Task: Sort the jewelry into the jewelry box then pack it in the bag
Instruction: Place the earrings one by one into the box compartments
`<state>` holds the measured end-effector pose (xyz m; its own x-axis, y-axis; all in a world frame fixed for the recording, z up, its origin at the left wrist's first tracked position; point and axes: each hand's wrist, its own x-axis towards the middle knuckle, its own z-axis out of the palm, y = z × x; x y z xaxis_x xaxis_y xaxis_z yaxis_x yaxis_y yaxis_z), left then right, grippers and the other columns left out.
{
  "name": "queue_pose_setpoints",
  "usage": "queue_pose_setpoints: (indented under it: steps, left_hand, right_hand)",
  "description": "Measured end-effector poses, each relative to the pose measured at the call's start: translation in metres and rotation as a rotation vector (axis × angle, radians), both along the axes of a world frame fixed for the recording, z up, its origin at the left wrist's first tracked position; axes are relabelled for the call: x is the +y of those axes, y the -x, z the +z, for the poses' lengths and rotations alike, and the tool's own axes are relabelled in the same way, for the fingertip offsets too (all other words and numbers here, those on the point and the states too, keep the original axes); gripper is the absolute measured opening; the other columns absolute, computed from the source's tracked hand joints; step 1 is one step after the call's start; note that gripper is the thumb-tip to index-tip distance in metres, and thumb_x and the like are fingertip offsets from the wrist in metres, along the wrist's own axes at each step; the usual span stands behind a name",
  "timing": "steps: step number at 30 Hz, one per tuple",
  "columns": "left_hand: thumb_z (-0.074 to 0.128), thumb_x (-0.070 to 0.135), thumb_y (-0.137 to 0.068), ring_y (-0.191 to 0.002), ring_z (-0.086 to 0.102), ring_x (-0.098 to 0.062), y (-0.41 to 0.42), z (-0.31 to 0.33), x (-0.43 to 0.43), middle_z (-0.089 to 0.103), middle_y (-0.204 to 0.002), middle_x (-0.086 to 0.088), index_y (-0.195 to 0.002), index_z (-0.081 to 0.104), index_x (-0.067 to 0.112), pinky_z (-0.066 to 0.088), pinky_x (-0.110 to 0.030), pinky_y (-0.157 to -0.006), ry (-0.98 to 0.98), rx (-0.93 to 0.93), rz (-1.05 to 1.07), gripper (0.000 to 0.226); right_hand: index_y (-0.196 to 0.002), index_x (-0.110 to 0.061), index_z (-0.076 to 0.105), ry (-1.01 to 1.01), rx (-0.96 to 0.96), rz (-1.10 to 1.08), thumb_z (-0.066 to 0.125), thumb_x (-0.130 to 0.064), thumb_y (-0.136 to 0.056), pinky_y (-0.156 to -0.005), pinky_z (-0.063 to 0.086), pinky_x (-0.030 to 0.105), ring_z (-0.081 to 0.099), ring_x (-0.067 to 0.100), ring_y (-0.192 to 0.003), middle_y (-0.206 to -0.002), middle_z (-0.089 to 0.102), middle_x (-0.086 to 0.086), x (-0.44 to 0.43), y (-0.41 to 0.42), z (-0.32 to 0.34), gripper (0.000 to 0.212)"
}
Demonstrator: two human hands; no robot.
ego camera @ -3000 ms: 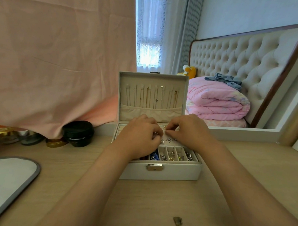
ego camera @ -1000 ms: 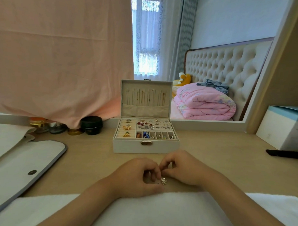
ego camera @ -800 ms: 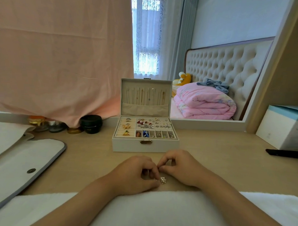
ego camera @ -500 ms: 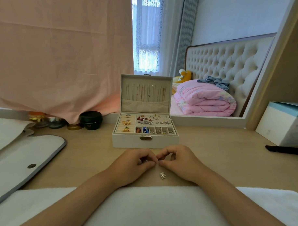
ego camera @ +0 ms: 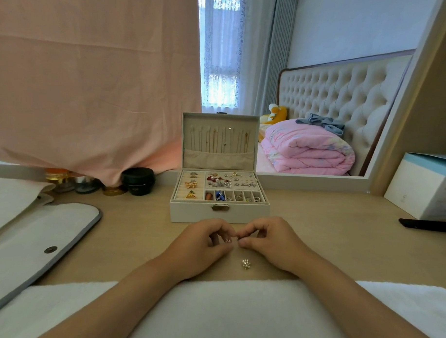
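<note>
Jewelry box (ego camera: 219,215) holds earrings (ego camera: 232,180) (left hand (ego camera: 201,246) pinches 1).

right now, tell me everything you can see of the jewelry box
The white jewelry box stands open on the wooden table, lid upright, chains hanging inside it above a pocket. Its padded tray holds ring rolls at left, earrings at right, small filled compartments in front. A gold latch sits on the front wall. Only the table visibly touches it.
</note>
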<state>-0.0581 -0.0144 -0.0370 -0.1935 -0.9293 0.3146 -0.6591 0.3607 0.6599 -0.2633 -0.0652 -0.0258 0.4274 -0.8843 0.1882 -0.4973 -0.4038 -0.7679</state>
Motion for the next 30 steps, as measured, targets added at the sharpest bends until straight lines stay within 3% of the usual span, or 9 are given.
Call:
queue_pose_setpoints:
  steps: [4,7,10,13,17,21,23,27,30]
  left_hand:
    - [0.071,0.029,-0.091,-0.086,0.060,-0.006,0.003,0.012,-0.004,0.068,-0.091,0.016,-0.102,0.071,0.036,0.050,-0.018,-0.073,0.048,0.034,0.039,0.013]
    - [0.068,0.032,-0.093,-0.084,0.060,-0.004,0.006,0.022,-0.011,0.065,-0.090,0.016,-0.109,0.065,0.039,0.050,-0.019,-0.073,0.083,0.061,0.086,0.017]
    - [0.064,0.033,-0.095,-0.081,0.059,-0.004,0.008,0.033,-0.023,0.063,-0.091,0.017,-0.116,0.061,0.041,0.049,-0.019,-0.071,0.143,0.079,0.121,0.022]
    - [0.063,0.023,-0.097,-0.073,0.059,0.001,0.009,0.047,-0.046,0.066,-0.086,0.017,-0.104,0.071,0.032,0.047,-0.016,-0.065,0.138,0.133,0.129,0.014]
    - [0.066,0.024,-0.095,-0.059,0.053,0.005,0.005,0.064,-0.079,0.064,-0.068,0.017,-0.094,0.076,0.029,0.042,-0.015,-0.059,0.034,0.254,0.124,0.011]
    - [0.068,0.028,-0.094,-0.067,0.057,0.002,0.000,0.083,-0.107,0.070,-0.079,0.008,-0.089,0.074,0.028,0.052,-0.028,-0.073,0.045,0.316,0.117,0.008]
    - [0.068,0.031,-0.093,-0.068,0.058,-0.003,-0.001,0.093,-0.122,0.069,-0.080,0.006,-0.087,0.072,0.027,0.054,-0.032,-0.073,0.059,0.330,0.118,0.008]
    - [0.067,0.030,-0.095,-0.067,0.057,-0.007,-0.002,0.104,-0.152,0.070,-0.087,-0.007,-0.092,0.071,0.022,0.052,-0.027,-0.065,0.067,0.379,0.150,0.010]
    - [0.067,0.027,-0.095,-0.061,0.056,-0.002,-0.002,0.106,-0.169,0.069,-0.080,0.000,-0.094,0.071,0.022,0.049,-0.015,-0.058,0.086,0.433,0.172,0.006]
  right_hand:
    - [-0.092,-0.022,0.081,-0.077,-0.146,0.018,0.078,-0.012,-0.085,-0.056,0.046,0.022,0.051,0.005,-0.047,-0.055,0.067,-0.011,-0.002,-0.004,0.012,0.013]
    - [-0.101,-0.009,0.078,-0.115,-0.302,0.049,0.075,0.002,-0.085,-0.050,0.040,0.011,0.051,-0.003,-0.042,-0.053,0.065,-0.013,-0.010,-0.010,0.026,0.020]
    - [-0.103,-0.009,0.073,-0.143,-0.434,0.051,0.075,0.004,-0.083,-0.044,0.039,0.013,0.051,0.000,-0.042,-0.066,0.071,0.002,-0.022,-0.013,0.042,0.024]
    - [-0.110,-0.014,0.067,-0.150,-0.446,0.066,0.074,-0.001,-0.086,-0.041,0.036,0.021,0.043,0.014,-0.041,-0.080,0.073,0.018,-0.040,-0.014,0.055,0.028]
    - [-0.104,-0.009,0.065,-0.154,-0.454,0.074,0.070,-0.002,-0.089,-0.042,0.036,0.022,0.042,0.016,-0.041,-0.080,0.074,0.011,-0.067,-0.019,0.068,0.017]
    - [-0.100,-0.010,0.065,-0.149,-0.441,0.087,0.070,-0.004,-0.090,-0.039,0.033,0.019,0.040,0.012,-0.040,-0.081,0.075,0.010,-0.097,-0.024,0.084,0.013]
    - [-0.097,-0.012,0.067,-0.150,-0.459,0.084,0.071,-0.004,-0.089,-0.039,0.032,0.018,0.039,0.012,-0.040,-0.078,0.075,0.008,-0.110,-0.027,0.094,0.012]
    - [-0.093,-0.014,0.072,-0.103,-0.486,0.062,0.070,-0.005,-0.090,-0.040,0.032,0.020,0.040,0.012,-0.043,-0.079,0.075,0.006,-0.135,-0.034,0.106,0.009]
    - [-0.095,-0.015,0.076,-0.080,-0.511,0.042,0.070,-0.008,-0.090,-0.043,0.033,0.022,0.042,0.011,-0.045,-0.087,0.077,0.009,-0.150,-0.039,0.108,0.011]
